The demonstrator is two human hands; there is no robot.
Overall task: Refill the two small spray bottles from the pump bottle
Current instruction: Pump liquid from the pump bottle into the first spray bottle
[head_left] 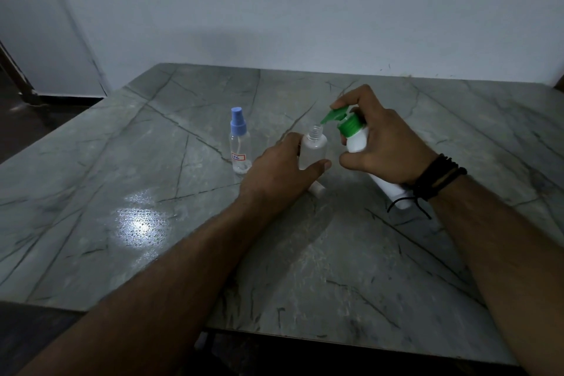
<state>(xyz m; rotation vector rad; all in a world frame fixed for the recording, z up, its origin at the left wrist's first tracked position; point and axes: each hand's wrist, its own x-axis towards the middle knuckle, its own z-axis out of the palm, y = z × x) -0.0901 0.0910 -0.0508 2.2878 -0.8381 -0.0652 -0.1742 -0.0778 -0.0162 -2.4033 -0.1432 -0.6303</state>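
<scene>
My left hand (282, 165) grips a small clear spray bottle (312, 148) that stands upright on the table with its neck uncapped. My right hand (378, 139) holds the white pump bottle (357, 139) tilted, its forefinger resting on the green pump head (337, 115). The green nozzle tip sits just above the open neck. A second small clear bottle (240, 149) with a blue spray cap and a small label stands upright to the left, untouched. A white part (317, 188), perhaps the removed spray cap, lies on the table partly hidden under my left hand.
The grey marble-patterned table (183, 223) runs up to a pale wall at the back. A bright light reflection lies at the left front. Black cords circle my right wrist (439, 177). Dark floor shows at the left and below the front edge.
</scene>
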